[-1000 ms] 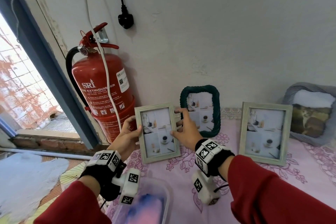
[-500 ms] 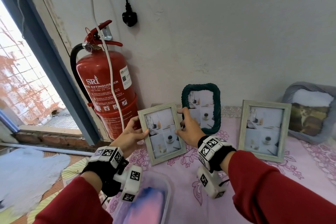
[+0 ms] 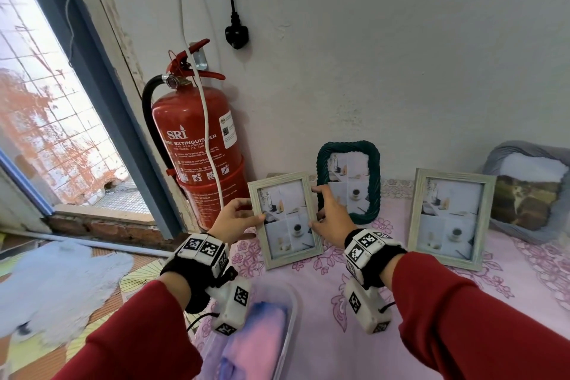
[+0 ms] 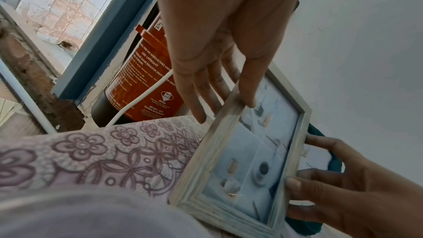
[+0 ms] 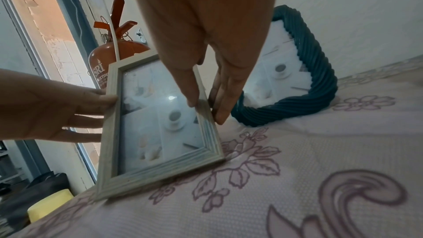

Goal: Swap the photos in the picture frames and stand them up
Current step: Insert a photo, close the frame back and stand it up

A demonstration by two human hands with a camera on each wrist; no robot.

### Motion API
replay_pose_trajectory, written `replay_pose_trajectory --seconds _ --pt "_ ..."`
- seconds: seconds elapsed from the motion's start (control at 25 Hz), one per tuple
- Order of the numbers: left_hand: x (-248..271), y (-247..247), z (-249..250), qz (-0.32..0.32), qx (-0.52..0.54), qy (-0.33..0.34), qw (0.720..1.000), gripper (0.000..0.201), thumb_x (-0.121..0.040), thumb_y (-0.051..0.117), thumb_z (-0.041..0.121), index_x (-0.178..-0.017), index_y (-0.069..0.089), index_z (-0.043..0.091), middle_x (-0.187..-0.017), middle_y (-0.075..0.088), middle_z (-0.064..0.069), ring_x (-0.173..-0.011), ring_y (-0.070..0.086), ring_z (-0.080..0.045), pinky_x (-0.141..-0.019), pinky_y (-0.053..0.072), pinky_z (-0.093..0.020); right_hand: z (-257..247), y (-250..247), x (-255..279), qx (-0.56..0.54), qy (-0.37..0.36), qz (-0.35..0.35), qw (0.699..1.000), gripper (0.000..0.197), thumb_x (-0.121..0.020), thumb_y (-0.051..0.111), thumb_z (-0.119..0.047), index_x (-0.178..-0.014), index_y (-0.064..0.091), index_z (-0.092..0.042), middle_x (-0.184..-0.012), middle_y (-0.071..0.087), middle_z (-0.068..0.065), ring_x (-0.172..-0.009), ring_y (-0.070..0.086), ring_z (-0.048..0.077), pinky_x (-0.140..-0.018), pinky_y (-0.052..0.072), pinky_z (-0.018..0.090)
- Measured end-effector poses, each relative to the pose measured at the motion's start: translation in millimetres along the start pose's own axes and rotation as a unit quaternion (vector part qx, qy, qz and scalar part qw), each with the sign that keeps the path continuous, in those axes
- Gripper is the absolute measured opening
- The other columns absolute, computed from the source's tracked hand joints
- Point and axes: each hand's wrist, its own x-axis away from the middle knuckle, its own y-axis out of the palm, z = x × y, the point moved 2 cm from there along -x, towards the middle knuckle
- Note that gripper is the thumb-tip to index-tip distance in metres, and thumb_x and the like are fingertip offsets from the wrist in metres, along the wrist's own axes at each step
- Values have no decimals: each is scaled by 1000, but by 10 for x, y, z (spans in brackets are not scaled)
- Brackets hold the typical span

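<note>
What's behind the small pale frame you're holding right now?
Behind the small pale frame, held by the left hand and right hand, stand the red fire extinguisher and the green frame. Its back and any stand are hidden.

A red fire extinguisher [image 3: 197, 145] stands against the wall beside a blue door frame [image 3: 101, 108].

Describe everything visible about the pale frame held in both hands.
The pale frame is a rectangular, whitewashed wood-look frame with a grooved moulding, holding a photo collage with a coffee cup behind a reflective pane. It stands in portrait, tipped, its bottom edge on the floral cloth. The left hand pinches its left edge, the right hand its right edge.
</note>
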Motion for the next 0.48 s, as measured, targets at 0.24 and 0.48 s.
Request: replay_pose_trajectory --seconds 0.24,0.48 --pt "117 -8 87 31 -56 31 997 58 -79 72 11 -128 41 12 -107 61 -7 -95 58 -19 -72 50 -34 10 -152 101 53 11 -33 998 72 -81 62 -1 -140 23 -10 -100 51 15 -85 49 20 -72 41 28" --pt "378 -69 382 131 -75 95 984 45 -82 70 21 -122 51 9 -114 60 -11 -103 57 -22 -92 50 -40 -86 -429 289 32 12 -1 999 57 -83 64 -9 -133 36 -11 -110 46 10 -95 48 21 -89 44 34"
